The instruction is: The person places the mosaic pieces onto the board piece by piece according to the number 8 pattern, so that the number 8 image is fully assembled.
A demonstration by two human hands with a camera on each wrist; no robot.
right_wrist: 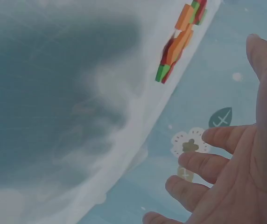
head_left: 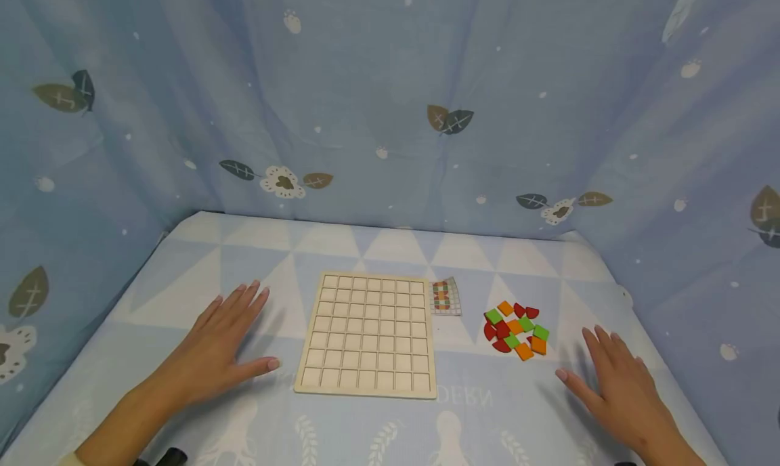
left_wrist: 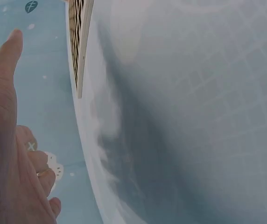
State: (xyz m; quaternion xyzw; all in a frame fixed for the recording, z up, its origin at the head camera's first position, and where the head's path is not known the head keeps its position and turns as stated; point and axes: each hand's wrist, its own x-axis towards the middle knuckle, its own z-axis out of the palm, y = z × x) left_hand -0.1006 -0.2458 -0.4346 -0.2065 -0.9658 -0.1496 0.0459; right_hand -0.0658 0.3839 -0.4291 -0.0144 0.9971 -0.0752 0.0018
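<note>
In the head view a square wooden grid board (head_left: 368,334) lies on the table, its shallow cells bare. My left hand (head_left: 213,351) hovers to the left of it, fingers straight and thumb spread, holding nothing. To the board's right, a loose cluster of flat pieces (head_left: 515,326) shows orange and green squares and red rounded ones. My right hand (head_left: 621,391) hangs over the table right of that cluster, fingers extended, with nothing in it. A small card (head_left: 445,297) with a coloured pattern on a grid sits against the board's upper right edge.
A pale blue and white patterned cloth (head_left: 256,418) covers the table. Blue printed curtains (head_left: 378,114) enclose it at the back and both sides. A small black object (head_left: 172,456) shows at the bottom edge by the left forearm.
</note>
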